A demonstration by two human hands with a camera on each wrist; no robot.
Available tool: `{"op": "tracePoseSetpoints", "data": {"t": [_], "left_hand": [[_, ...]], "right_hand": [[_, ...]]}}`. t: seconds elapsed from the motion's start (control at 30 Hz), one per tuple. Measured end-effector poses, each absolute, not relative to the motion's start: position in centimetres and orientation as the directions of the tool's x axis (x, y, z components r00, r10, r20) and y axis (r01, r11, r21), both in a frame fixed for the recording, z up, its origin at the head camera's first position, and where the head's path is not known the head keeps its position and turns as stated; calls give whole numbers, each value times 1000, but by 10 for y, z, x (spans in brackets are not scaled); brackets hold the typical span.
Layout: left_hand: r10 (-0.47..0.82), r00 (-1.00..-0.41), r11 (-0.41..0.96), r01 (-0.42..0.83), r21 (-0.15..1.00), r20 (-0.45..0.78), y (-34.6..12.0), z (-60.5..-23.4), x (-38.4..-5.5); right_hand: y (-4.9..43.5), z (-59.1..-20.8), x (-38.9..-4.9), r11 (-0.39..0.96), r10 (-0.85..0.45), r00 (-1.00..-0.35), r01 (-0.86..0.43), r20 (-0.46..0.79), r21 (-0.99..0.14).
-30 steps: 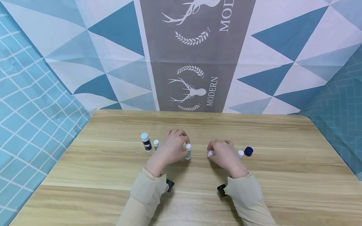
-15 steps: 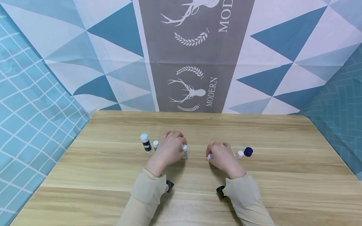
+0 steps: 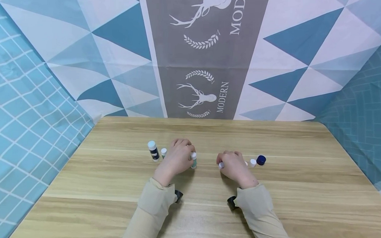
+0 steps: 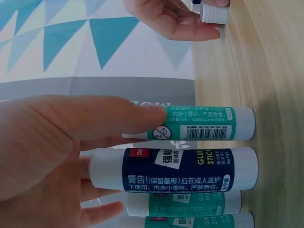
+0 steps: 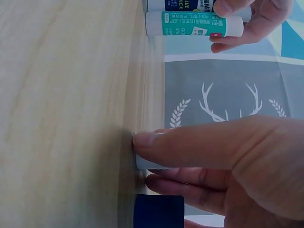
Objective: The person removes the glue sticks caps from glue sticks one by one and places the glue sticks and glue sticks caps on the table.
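My left hand (image 3: 178, 160) holds a green glue stick (image 3: 193, 160) upright at the table, thumb on its label in the left wrist view. Beside it stands a navy glue stick (image 4: 180, 169), nearer that camera, with more green glue sticks (image 4: 185, 204) behind. From the head view, a navy glue stick (image 3: 153, 151) and a white-topped green one (image 3: 164, 152) show left of this hand. My right hand (image 3: 236, 166) pinches a small white cap (image 5: 149, 161) low against the table; the fingers partly cover it.
To the right of my right hand sit a white cap (image 3: 253, 163) and a navy cap (image 3: 261, 160). A small white piece (image 3: 246, 163) shows partly behind that hand. The wooden table (image 3: 187, 224) meets a patterned cloth backdrop (image 3: 199, 56) at its far edge.
My left hand has shifted slightly left and nearer with the green glue stick. The right hand has come slightly nearer, still pinching the white cap. Little differs over the last half second.
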State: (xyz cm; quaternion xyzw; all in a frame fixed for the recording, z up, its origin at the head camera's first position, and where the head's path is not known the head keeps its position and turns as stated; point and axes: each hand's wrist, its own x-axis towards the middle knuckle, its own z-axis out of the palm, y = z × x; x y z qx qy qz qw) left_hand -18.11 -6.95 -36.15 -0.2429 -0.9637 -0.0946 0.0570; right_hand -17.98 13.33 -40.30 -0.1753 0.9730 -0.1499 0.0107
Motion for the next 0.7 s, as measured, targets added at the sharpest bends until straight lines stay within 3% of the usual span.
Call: {"op": "tracePoseSetpoints", "data": {"t": [0.23, 0.37, 0.5, 0.7], "left_hand": [[421, -893, 865, 448, 225, 160, -68, -354, -180], [371, -868, 848, 461, 261, 329, -67, -351, -183], [260, -806, 833, 466, 298, 532, -69, -351, -187], [111, -789, 821, 415, 391, 604, -75, -351, -193]], "right_hand": [[137, -390, -178, 889, -327, -945, -316, 24, -331], [142, -377, -175, 866, -324, -945, -316, 46, -388], [146, -365, -172, 832, -309, -942, -334, 131, -444], [151, -354, -171, 841, -270, -918, -371, 289, -394]]}}
